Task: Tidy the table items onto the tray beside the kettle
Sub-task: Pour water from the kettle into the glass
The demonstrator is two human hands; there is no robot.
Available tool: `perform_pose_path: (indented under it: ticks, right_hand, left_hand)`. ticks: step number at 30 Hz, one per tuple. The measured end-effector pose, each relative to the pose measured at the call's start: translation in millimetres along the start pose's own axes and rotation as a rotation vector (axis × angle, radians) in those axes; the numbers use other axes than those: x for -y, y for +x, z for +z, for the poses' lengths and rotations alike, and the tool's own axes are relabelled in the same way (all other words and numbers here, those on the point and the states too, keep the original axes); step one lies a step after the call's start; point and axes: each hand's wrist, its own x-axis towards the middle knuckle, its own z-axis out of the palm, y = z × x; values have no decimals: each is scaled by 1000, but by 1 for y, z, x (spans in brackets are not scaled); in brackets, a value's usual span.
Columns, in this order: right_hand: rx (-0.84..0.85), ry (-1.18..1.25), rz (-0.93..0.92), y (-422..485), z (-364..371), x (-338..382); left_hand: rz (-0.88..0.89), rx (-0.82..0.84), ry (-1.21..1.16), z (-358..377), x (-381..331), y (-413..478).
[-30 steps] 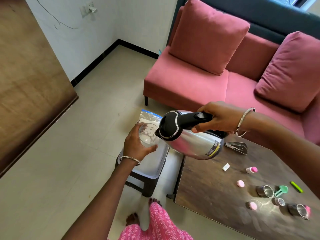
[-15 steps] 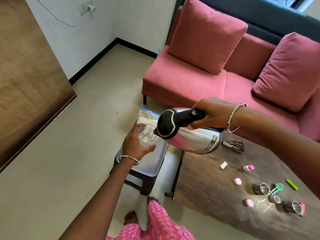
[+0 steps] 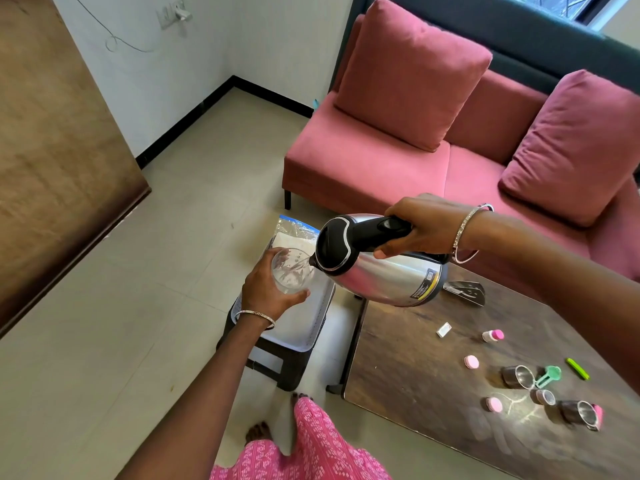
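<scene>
Two hands are busy over the tray [image 3: 313,336], which sits on a dark stool [image 3: 291,370] just beside the tabletop [image 3: 408,368]. The right hand [image 3: 420,226] has its fingers wrapped tight round the black handle of the kettle [image 3: 384,271], tipped so the spout meets a clear glass [image 3: 290,270]. The left hand [image 3: 266,289] curls its fingers round that glass above the tray. A plastic bag [image 3: 294,233] lies at the tray's far end. On the tabletop, well apart from the tray, lie steel cups [image 3: 517,375], pink caps [image 3: 471,361], a green scoop [image 3: 549,374] and a green stick [image 3: 577,368].
</scene>
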Motion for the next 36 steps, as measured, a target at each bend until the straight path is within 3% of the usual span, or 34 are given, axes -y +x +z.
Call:
perform_pose_path:
  ticks: [36]
  right_hand:
    - [7,-17,-2,5,19,-15]
  left_hand:
    - [-41,20,-15,13,13,-3]
